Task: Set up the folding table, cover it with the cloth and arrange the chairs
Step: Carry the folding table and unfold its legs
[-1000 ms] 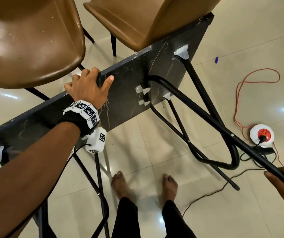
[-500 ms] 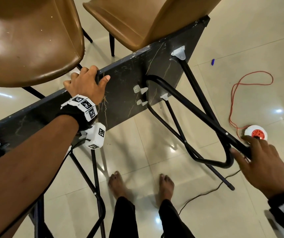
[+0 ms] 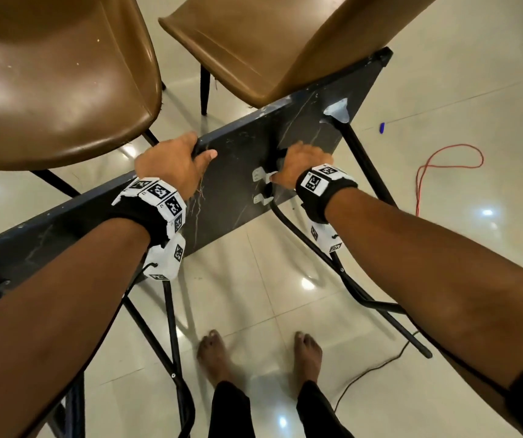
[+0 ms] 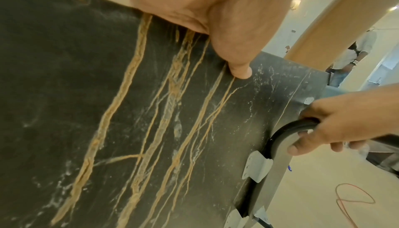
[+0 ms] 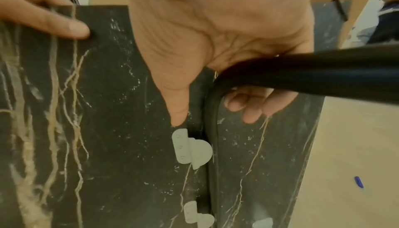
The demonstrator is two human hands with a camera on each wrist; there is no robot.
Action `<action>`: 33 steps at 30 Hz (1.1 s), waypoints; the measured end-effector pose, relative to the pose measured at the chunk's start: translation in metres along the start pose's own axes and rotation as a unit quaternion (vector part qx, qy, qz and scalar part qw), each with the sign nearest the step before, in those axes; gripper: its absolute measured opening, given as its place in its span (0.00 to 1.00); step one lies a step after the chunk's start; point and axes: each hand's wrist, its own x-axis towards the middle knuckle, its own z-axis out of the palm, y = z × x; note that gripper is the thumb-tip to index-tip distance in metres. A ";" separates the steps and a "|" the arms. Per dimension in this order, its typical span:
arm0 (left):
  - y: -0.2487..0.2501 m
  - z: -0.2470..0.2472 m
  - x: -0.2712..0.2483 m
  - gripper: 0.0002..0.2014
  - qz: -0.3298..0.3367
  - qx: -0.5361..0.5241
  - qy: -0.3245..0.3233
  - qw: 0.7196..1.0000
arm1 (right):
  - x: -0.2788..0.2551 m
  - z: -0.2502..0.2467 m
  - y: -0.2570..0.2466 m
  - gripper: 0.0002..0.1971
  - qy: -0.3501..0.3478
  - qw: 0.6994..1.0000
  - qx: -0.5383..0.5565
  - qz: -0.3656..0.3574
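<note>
Two hands hold the folding table (image 3: 238,159), which stands on edge across the frame's middle; the left hand (image 3: 171,165) clamps its upper rim, the right hand (image 3: 301,164) curls round the bend of the black leg frame (image 5: 291,76) beside the white clips (image 5: 191,148). Risks — fingers pinched between tube and panel; the top sliding on glossy tile; knocking the brown chairs (image 3: 48,83) at upper left.

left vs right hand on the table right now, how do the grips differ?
Left hand grips the tabletop at its upper edge, thumb flat on the dark face; right hand curls round the bend of the black leg tube against the underside. The left hand touches panel only; the right holds metal, thumb pointing at a white clip. Both wear tagged wristbands.
</note>
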 end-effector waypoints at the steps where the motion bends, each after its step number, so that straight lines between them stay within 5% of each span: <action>1: -0.003 0.001 0.001 0.20 0.010 0.004 0.003 1.000 | 0.006 0.002 -0.006 0.37 0.013 1.000 -0.005 0.001; 8: -0.009 0.007 0.007 0.21 0.038 0.008 0.016 0.999 | 0.031 0.028 -0.033 0.44 0.071 0.988 -0.137 0.014; 14: -0.010 0.010 0.007 0.18 0.048 -0.027 0.031 0.998 | 0.035 0.039 -0.038 0.38 0.095 0.976 -0.188 0.058; 24: -0.009 0.013 0.001 0.18 0.064 -0.030 0.054 0.996 | 0.040 0.048 -0.033 0.18 0.152 0.978 -0.123 0.078; 28: -0.011 0.009 0.003 0.19 0.062 -0.026 0.049 0.997 | 0.030 0.043 -0.042 0.24 0.157 0.980 -0.098 0.074; 30: -0.010 0.009 0.004 0.19 0.063 -0.031 0.047 0.996 | 0.017 0.051 -0.044 0.31 0.205 0.974 -0.075 0.056; 33: -0.011 0.008 0.001 0.19 0.058 -0.039 0.049 0.996 | -0.019 0.089 -0.037 0.21 0.351 0.932 0.031 -0.078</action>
